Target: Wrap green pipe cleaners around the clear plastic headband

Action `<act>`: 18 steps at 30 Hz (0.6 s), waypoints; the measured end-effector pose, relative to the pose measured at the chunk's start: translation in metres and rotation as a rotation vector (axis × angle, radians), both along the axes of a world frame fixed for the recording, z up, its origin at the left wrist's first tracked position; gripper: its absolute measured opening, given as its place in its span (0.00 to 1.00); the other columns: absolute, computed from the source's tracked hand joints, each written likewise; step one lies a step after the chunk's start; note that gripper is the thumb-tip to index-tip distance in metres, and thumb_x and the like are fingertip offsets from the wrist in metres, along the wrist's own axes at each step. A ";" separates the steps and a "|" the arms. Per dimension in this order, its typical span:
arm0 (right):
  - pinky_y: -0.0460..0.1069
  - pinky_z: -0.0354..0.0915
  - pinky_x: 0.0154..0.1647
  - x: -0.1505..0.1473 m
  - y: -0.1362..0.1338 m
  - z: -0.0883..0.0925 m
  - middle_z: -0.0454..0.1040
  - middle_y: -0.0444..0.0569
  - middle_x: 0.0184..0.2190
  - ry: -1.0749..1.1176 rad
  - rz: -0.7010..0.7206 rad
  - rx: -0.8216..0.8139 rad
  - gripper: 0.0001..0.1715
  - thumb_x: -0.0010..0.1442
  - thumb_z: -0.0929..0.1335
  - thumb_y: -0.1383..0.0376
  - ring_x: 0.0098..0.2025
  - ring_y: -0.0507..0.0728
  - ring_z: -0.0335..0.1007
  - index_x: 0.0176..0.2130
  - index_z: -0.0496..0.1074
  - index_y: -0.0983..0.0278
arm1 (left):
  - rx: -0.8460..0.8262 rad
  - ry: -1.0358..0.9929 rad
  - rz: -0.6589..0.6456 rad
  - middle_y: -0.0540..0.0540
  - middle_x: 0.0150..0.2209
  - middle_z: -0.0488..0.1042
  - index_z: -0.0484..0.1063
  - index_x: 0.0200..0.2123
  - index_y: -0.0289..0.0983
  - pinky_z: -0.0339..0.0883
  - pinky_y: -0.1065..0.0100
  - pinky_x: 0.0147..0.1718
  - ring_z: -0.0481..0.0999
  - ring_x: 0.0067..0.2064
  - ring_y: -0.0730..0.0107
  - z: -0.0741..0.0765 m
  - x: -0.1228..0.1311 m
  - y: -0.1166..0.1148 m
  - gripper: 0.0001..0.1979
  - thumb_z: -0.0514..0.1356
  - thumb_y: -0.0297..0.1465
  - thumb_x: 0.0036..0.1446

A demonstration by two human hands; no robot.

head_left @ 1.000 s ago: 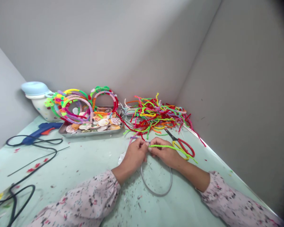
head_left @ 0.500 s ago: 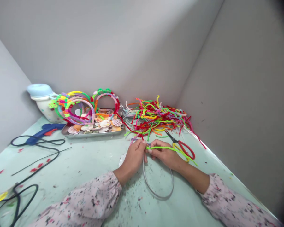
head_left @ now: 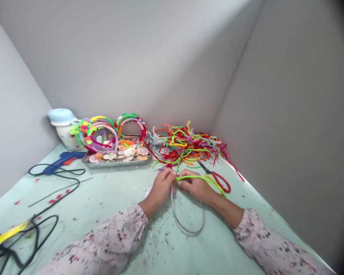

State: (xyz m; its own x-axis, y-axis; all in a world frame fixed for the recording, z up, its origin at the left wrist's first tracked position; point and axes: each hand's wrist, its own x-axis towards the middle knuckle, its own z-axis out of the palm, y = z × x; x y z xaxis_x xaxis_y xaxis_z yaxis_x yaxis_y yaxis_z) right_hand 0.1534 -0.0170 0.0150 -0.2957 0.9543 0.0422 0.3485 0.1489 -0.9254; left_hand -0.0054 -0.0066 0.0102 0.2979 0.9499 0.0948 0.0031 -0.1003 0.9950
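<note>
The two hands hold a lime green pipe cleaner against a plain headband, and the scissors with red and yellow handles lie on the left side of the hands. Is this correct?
Not quite. The head view shows the scissors on the right side of the hands, not the left. The rest stands: the left hand and right hand hold the lime green pipe cleaner against the plain headband.
</note>
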 end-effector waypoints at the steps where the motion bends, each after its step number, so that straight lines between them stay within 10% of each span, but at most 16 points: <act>1: 0.45 0.57 0.26 0.000 0.000 0.000 0.67 0.40 0.22 -0.004 -0.002 0.005 0.07 0.55 0.66 0.60 0.25 0.50 0.63 0.33 0.67 0.62 | 0.017 0.005 -0.001 0.55 0.17 0.63 0.63 0.28 0.35 0.57 0.73 0.24 0.63 0.19 0.76 0.000 -0.001 0.000 0.13 0.51 0.39 0.58; 18: 0.45 0.60 0.29 0.000 -0.006 0.002 0.67 0.40 0.23 0.123 0.081 0.050 0.11 0.52 0.68 0.60 0.25 0.50 0.63 0.36 0.68 0.64 | 0.142 0.154 0.139 0.50 0.30 0.70 0.67 0.36 0.36 0.61 0.74 0.24 0.67 0.25 0.76 0.006 -0.013 -0.027 0.08 0.54 0.32 0.53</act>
